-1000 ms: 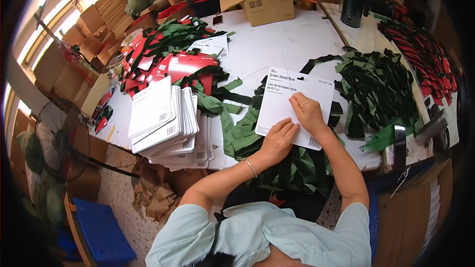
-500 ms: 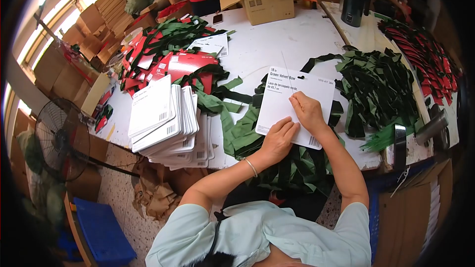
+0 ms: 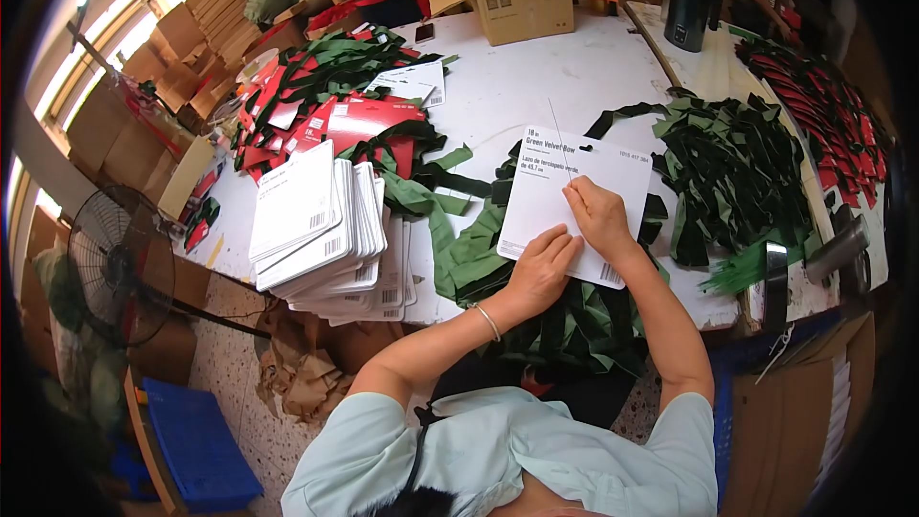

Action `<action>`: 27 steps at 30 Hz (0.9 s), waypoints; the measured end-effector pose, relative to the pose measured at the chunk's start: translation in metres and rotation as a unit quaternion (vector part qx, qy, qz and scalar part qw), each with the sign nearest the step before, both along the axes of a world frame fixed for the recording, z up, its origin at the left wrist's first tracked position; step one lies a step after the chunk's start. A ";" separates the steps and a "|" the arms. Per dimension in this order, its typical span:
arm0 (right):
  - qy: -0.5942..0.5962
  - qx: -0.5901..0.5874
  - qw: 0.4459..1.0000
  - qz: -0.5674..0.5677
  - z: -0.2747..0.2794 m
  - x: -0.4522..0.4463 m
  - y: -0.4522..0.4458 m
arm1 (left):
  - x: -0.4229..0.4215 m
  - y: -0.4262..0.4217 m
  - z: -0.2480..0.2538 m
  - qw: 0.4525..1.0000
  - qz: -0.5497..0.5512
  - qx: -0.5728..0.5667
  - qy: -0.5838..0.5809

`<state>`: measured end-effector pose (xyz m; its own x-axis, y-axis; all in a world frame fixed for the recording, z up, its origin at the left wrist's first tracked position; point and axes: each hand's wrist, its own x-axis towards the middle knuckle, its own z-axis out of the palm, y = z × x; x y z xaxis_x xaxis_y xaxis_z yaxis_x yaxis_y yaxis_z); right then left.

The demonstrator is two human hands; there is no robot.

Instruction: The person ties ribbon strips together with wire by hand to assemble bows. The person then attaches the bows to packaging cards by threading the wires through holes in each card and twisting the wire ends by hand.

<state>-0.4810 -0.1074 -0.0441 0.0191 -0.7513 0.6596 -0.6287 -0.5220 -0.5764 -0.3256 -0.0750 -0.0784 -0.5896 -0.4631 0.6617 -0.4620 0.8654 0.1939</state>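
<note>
A white printed card labelled "Green Velvet Bow" lies tilted over green velvet ribbon bows in front of me. My left hand grips its lower edge, fingers together on the printed face and the thumb hidden. On the card's right half, my right hand is closed in a pinch on a thin wire-like strand, which sticks up past the card's top edge. Whatever is behind the card is mostly hidden. To the left stands a stack of similar white cards.
Red cards with green bows are heaped at the left, and more green bows at the right. An open cardboard box and a dark kettle stand farther back. A fan is left of the table. Other people are behind it.
Both hands keep nearly the same hold on the card and strand. The whole view has shifted slightly, and the person in red at the back has moved their arms.
</note>
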 end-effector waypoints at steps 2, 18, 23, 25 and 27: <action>-0.003 -0.023 1.000 -0.001 -0.003 -0.001 -0.002 | 0.003 0.002 0.007 1.000 -0.017 0.014 -0.019; -0.026 0.036 0.999 0.030 0.003 -0.005 0.007 | -0.020 -0.054 0.008 0.924 0.001 0.269 0.273; -0.034 0.007 0.999 0.039 0.003 -0.004 0.007 | -0.023 -0.050 0.010 0.936 0.003 0.221 0.274; -0.032 0.005 0.999 0.039 0.001 -0.005 0.007 | -0.022 -0.052 0.013 0.943 0.009 0.210 0.256; -0.030 0.003 0.999 0.037 0.000 -0.006 0.007 | -0.023 -0.053 0.014 0.950 0.012 0.201 0.238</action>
<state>-0.4866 -0.1007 -0.0439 0.0345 -0.7529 0.6572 -0.5524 -0.5624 -0.6153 -0.3483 -0.1282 -0.0649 -0.2533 -0.7445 0.6177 -0.2587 0.6674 0.6984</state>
